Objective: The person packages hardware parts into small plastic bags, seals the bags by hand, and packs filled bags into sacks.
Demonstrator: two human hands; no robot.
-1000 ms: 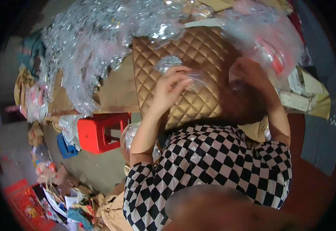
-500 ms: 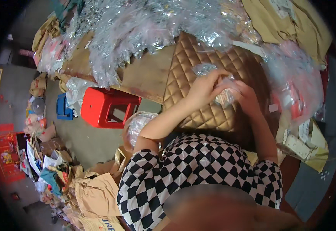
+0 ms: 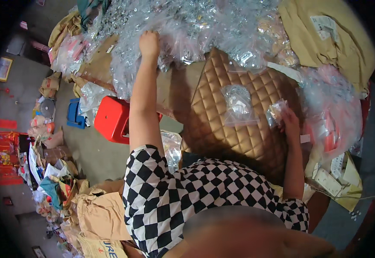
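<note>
Far to the left, my left hand is at the large pile of clear plastic bags, back of the hand up. Its fingertips point down and are hidden, so any grip cannot be made out. My right hand pinches a small clear plastic packet with pale contents over the right part of the brown quilted cushion. On that cushion, left of the packet, a clear bag with shiny clear contents lies flat.
A red plastic stool and a blue stool stand on the floor at left. Pinkish clear bags bulge beside the cushion's right edge. A tan sack lies at the far right; brown paper bags sit lower left.
My hands have parted: the left has reached far forward and left to the pile, while the right has shifted right with the packet. The clear bag on the cushion is now fully visible.
</note>
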